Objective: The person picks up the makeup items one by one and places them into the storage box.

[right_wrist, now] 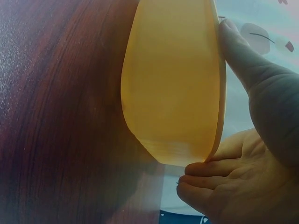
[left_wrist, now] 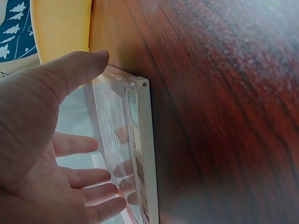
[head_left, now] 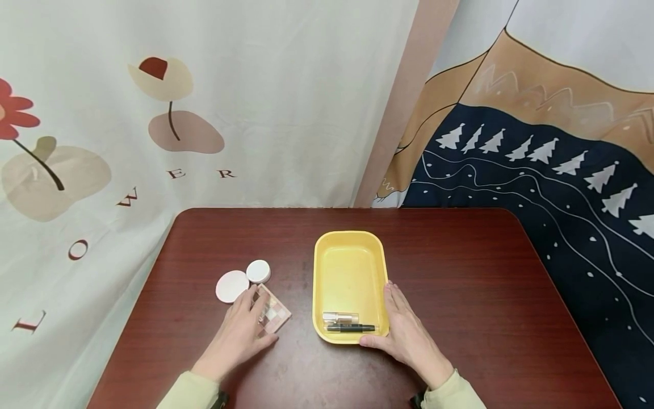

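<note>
The left hand is hovering, fingers spread, over one flat, clear-lidded palette lying on the wood-grained table. The right hand is bracing one smooth yellow tray (round-cornered), thumb and fingers apart. Two slim tubes are resting inside; two pale round things are sitting beyond the palette.
</note>
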Demonstrator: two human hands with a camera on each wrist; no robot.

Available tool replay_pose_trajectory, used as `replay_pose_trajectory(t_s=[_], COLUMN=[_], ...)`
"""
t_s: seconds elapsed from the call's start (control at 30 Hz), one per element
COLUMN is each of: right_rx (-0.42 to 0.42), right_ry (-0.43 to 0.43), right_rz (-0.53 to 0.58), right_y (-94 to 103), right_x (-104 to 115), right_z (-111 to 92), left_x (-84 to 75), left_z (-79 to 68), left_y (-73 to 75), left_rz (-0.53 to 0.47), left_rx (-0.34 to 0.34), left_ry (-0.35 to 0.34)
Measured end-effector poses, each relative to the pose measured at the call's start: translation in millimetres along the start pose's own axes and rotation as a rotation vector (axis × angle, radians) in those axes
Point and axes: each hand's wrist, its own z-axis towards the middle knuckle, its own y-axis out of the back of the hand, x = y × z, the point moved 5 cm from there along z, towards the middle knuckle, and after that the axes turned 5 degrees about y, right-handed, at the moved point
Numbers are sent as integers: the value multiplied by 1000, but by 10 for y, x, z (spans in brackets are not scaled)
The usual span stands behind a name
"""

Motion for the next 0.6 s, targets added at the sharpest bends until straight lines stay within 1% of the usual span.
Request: replay_pose_trajectory(t_s=[0.1,0.23,0.47,0.6], right_rx=[-2,1,7,10], right_ry=[2,-1,-12,-18], right_rz=[-2,-1,9,11], right_y=[1,-3,-4,-2], right_x=[2,-2,-7,-6], right_z=[0,1,-8,-11], left_x=[-2,-6,-3,-10], left_z=[7,21,50,63], left_y=[-1,-3,-21,-41], left_rz=[8,7,7,13], left_rx=[-3,11,62,76], left_ry=[-4,1,54,78])
